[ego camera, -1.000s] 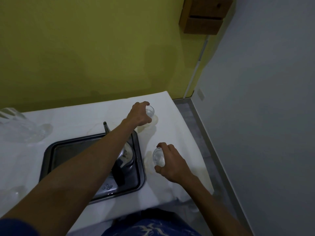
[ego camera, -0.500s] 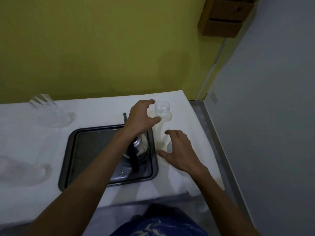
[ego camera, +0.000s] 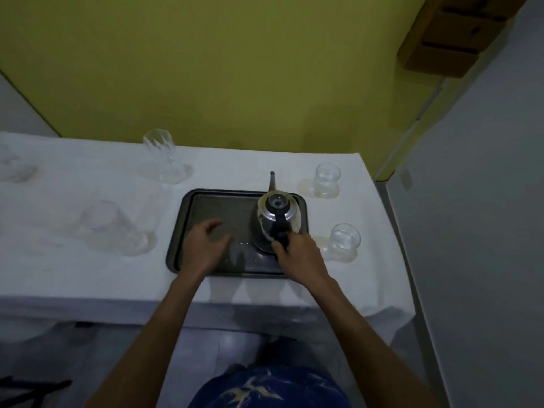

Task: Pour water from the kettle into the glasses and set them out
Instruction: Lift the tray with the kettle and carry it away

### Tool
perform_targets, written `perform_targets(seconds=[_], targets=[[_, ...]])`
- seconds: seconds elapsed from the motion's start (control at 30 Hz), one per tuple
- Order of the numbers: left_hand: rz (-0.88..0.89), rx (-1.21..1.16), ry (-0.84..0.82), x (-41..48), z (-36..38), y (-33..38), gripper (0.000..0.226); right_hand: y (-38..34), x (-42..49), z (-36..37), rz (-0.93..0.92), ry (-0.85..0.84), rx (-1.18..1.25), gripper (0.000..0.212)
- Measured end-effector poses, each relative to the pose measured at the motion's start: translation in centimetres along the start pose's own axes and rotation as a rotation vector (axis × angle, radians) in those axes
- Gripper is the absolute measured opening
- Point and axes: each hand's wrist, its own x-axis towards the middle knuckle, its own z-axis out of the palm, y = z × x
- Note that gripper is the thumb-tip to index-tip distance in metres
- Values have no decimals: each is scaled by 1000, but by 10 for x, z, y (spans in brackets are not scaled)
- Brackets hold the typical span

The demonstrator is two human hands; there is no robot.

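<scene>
A steel kettle [ego camera: 275, 214] with a black handle and a thin spout stands on the right part of a dark tray [ego camera: 188, 207]. My right hand [ego camera: 300, 256] wraps its fingers around the lower end of the kettle's handle. My left hand [ego camera: 207, 247] hovers over the tray's middle with fingers spread, holding nothing. Two small clear glasses stand on the white cloth right of the tray: a far glass [ego camera: 327, 176] and a near glass [ego camera: 344, 238], both apart from my hands.
Left of the tray stand more clear glasses: a tall one [ego camera: 160, 156] at the back, another [ego camera: 106, 226] nearer, and a blurred one [ego camera: 13, 166] at the far left. The table's right edge [ego camera: 379, 219] runs beside a grey wall. A yellow wall is behind.
Both hands have let go of the two small glasses and drawn back to the tray. My right hand now holds the kettle's handle. The view has swung left.
</scene>
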Motion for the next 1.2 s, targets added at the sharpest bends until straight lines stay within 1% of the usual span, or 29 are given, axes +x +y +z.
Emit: perform_targets(seconds=[0.07, 0.23, 0.3, 0.37, 0.4, 0.53, 0.67, 0.8, 0.93, 1.07, 1.2], targets=[[-29, 72, 9, -4, -3, -20, 47, -4, 2, 6, 22, 28, 22, 36], [17, 201, -6, 2, -6, -68, 54, -15, 6, 18, 67, 48, 114, 35], [-12, 230, -20, 5, -7, -83, 47, -23, 5, 23, 84, 77, 165, 33], [-41, 240, -44, 5, -7, -92, 40, -30, 3, 28, 98, 116, 198, 32], [-38, 243, -55, 5, -7, -96, 40, -34, 2, 32, 94, 136, 214, 31], [-17, 229, -92, 6, -7, -102, 48, -47, -1, 47, 39, 176, 276, 27], [-26, 206, -127, 4, -9, -106, 58, -64, -6, 59, -11, 201, 299, 28], [-35, 218, -153, 3, -10, -114, 61, -67, -5, 70, -1, 206, 318, 25], [-33, 208, -165, 3, -11, -115, 62, -64, -5, 71, 6, 208, 280, 26], [-14, 237, -178, 4, -9, -118, 57, -64, -3, 66, 11, 171, 258, 27], [2, 250, -205, 9, -13, -116, 63, -62, -5, 60, 16, 111, 213, 31]])
